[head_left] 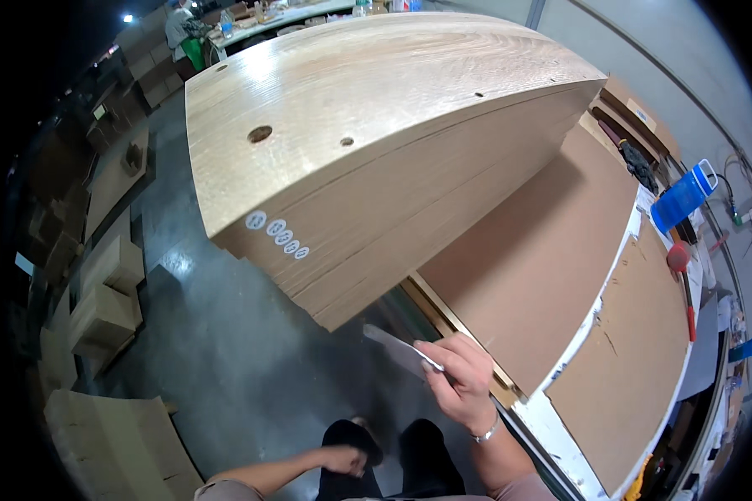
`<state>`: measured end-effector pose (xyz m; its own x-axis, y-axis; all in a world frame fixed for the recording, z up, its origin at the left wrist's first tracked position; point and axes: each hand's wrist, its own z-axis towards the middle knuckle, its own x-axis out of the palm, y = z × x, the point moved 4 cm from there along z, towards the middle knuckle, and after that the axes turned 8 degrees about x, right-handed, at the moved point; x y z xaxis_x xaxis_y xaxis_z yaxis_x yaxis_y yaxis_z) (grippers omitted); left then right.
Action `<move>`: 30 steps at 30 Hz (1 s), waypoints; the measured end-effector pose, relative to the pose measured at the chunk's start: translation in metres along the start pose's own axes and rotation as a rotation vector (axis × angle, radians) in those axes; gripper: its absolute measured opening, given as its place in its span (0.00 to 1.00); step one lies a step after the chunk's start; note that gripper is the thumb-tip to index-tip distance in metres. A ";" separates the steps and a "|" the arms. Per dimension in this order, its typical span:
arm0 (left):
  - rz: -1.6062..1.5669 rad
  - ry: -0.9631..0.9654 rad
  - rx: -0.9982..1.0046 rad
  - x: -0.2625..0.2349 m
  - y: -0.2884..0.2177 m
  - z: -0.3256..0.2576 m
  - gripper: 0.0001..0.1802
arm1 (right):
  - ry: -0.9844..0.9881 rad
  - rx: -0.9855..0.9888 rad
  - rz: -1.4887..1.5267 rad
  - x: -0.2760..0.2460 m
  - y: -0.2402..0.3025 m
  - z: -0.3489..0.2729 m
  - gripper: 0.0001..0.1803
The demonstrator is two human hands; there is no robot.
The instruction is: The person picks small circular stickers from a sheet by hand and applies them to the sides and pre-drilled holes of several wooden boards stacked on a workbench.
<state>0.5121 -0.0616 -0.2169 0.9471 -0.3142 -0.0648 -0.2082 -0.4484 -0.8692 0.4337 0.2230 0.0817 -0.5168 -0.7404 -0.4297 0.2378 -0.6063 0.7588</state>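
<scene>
My right hand (464,376) pinches a thin, pale, partly see-through sheet (399,351) by one end, seen nearly edge-on. It is held below the near corner of a stack of wood-grain panels (376,83). The top panel has several round holes, two of them near its front left. Small round white stickers (276,228) with dark print sit in a slanting row on the stack's near side. My left hand (344,460) hangs low over my dark trousers, apart from the stack. Motion smears its fingers, and I see nothing plainly in it.
A brown board (526,267) lies right of the stack. Beyond it, a cardboard-topped bench (627,359) holds a blue jug (683,196) and a red-handled tool (689,309). Cardboard boxes (104,326) stand on the left floor. At the far back, a person (180,33) is beside a table.
</scene>
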 end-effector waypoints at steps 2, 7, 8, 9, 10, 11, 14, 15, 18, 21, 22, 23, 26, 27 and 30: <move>0.203 -0.536 0.007 -0.066 0.035 0.034 0.13 | -0.036 -0.049 -0.037 -0.007 -0.005 0.001 0.13; 0.463 -0.769 0.058 -0.211 0.028 0.081 0.13 | -0.225 0.003 -0.001 -0.008 -0.026 -0.010 0.12; 0.449 -0.755 0.128 -0.221 0.018 0.087 0.17 | -0.261 -0.028 -0.068 -0.007 -0.021 -0.010 0.12; 0.464 -0.765 0.117 -0.223 0.028 0.098 0.17 | -0.269 -0.039 -0.052 -0.006 -0.018 -0.012 0.12; 0.391 -0.835 0.329 -0.231 0.033 0.107 0.17 | -0.262 -0.034 -0.037 -0.004 -0.017 -0.012 0.12; 0.318 -0.897 0.544 -0.235 0.039 0.112 0.16 | -0.253 -0.030 -0.023 -0.001 -0.016 -0.013 0.12; 0.044 -0.797 0.369 -0.240 -0.035 0.126 0.15 | -0.291 -0.028 -0.054 -0.006 -0.029 -0.017 0.09; 0.061 -0.821 0.362 -0.244 -0.032 0.119 0.15 | -0.284 -0.013 -0.052 -0.001 -0.027 -0.018 0.09; 0.188 -0.820 0.317 -0.242 -0.071 0.101 0.12 | -0.314 -0.029 -0.053 0.003 -0.031 -0.019 0.08; 0.266 -0.997 0.519 -0.229 -0.089 0.072 0.09 | -0.339 -0.075 -0.078 0.001 -0.028 -0.023 0.10; 0.262 -1.057 0.581 -0.223 -0.098 0.057 0.08 | -0.340 -0.094 -0.077 0.002 -0.027 -0.023 0.10; 0.257 -1.116 0.643 -0.214 -0.110 0.039 0.07 | -0.339 -0.100 -0.072 0.003 -0.026 -0.023 0.10; 0.346 -1.390 0.805 -0.180 -0.160 -0.015 0.06 | -0.271 -0.033 0.059 0.002 -0.025 -0.025 0.11; 0.405 -1.476 0.852 -0.171 -0.176 -0.029 0.05 | -0.269 -0.036 0.058 0.001 -0.026 -0.027 0.11; 0.621 -1.632 0.994 -0.169 -0.213 -0.052 0.10 | -0.174 -0.072 0.223 0.003 -0.034 -0.023 0.10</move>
<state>0.3838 0.0439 0.0049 0.2216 0.9527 -0.2079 -0.8924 0.1122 -0.4372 0.4430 0.2347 0.0429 -0.5774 -0.8004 -0.1612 0.4155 -0.4580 0.7859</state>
